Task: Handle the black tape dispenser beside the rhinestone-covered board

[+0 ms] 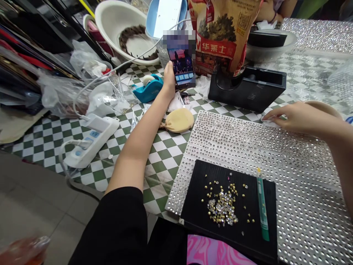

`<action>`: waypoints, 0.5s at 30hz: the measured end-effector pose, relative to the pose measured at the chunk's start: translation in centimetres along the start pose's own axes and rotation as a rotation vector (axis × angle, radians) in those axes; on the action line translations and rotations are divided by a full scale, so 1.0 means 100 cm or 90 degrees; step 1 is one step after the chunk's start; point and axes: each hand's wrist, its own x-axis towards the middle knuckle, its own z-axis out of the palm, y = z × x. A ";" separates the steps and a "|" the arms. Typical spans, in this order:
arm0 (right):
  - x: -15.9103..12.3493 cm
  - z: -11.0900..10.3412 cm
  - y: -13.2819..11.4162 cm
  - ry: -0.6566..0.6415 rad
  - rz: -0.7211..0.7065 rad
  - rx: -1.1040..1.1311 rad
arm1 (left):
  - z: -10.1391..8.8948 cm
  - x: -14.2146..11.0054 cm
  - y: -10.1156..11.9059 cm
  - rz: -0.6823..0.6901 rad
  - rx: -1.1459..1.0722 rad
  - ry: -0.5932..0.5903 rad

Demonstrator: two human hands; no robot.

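Observation:
My left hand (169,81) reaches forward and grips a phone (182,66) by its left edge, thumb along the side; its screen is lit and partly blurred out. My right hand (299,117) rests at the far edge of a rhinestone-studded sheet (226,140), fingers stretched out and touching a small white scrap (269,122). Nearer me, a black board (193,198) lies on the sheet. It bears a loose pile of clear, gold-backed rhinestones (223,208) and a green pen-like tool (262,209) with a yellow tip.
Behind stand a black tape dispenser (248,90), a large printed food bag (220,40) and a white basin (110,22). A blue tape dispenser (150,90), a beige pouch (179,120) and a power strip (92,141) with cables lie left. Another person's arm (271,13) shows at the back.

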 end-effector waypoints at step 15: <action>-0.001 0.002 0.004 0.024 -0.011 0.031 | 0.007 -0.008 0.004 -0.024 0.056 0.089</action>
